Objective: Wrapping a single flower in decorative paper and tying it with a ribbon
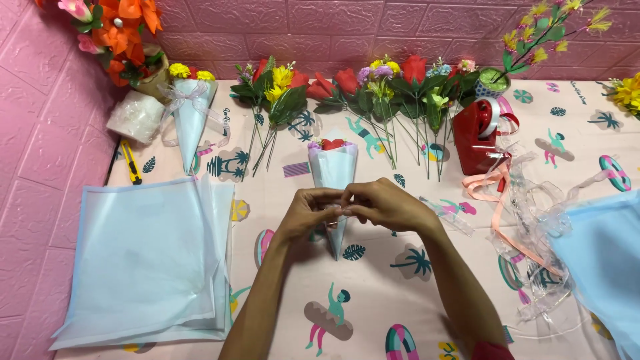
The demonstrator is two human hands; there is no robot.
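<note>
A small bouquet wrapped in a pale blue paper cone (333, 167) lies on the table with its red flower at the far end and its tip pointing towards me. My left hand (303, 213) and my right hand (383, 205) meet over the middle of the cone, fingertips pinched together on it. Whether a bit of clear tape sits between the fingers I cannot tell.
A stack of pale blue wrapping sheets (147, 257) lies at left, a finished cone bouquet (190, 113) and a yellow cutter (131, 163) beyond it. Loose artificial flowers (373, 93) line the back. A red tape dispenser (479, 137), ribbons (507, 207) and more blue paper (600, 253) lie at right.
</note>
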